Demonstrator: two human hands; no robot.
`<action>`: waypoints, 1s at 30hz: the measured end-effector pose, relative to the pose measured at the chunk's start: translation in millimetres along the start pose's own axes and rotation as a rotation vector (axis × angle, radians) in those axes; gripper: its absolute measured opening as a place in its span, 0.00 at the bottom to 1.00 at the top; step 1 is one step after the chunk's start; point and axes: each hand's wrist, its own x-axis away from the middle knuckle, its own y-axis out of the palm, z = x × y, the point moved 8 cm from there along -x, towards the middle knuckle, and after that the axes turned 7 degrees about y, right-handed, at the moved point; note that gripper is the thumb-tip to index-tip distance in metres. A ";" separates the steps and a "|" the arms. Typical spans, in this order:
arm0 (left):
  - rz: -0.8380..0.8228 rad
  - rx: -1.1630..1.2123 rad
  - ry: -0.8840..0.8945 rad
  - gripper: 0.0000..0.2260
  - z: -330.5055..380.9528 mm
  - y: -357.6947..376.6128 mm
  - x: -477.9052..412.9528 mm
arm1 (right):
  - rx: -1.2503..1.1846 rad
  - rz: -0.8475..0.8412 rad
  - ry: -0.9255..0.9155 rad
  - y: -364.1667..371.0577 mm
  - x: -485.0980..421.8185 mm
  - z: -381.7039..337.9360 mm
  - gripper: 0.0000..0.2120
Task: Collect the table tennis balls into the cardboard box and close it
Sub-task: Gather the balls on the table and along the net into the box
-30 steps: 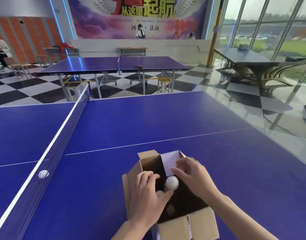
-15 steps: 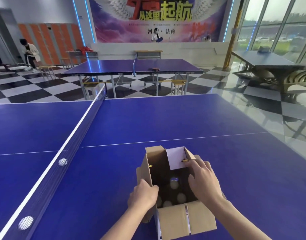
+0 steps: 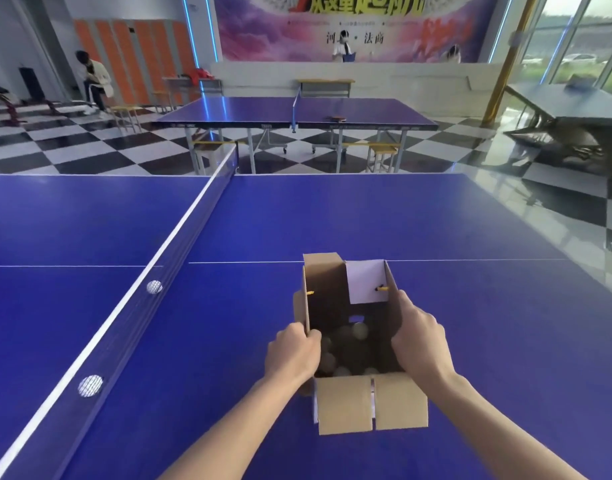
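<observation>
Cardboard box (image 3: pixel 370 403), likely light and easily buckled, stands open at six o'clock on the blue surface (image 3: pixel 488 341), left hand (image 3: pixel 292 355) and right hand (image 3: pixel 420 348) fingers curled over opposite walls, table tennis balls (image 3: pixel 360 330) inside.

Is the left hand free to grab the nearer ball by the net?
Probably not yet: the left hand grips the cardboard box, and that ball shows through the net, on its far side.

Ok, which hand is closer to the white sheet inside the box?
Right. The right hand grips the box by its right wall, just beside the white sheet; the left hand grips the left wall opposite.
</observation>
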 end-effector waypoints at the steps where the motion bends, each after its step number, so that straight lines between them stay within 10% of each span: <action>1: 0.022 0.001 0.009 0.13 -0.5 -8.6 -0.5 | -0.007 0.010 -0.014 -3.9 1.1 -9.2 0.30; 30: 0.760 -0.093 -0.101 0.14 -273.3 -485.4 216.1 | -0.245 0.086 -0.651 91.9 262.7 -502.3 0.28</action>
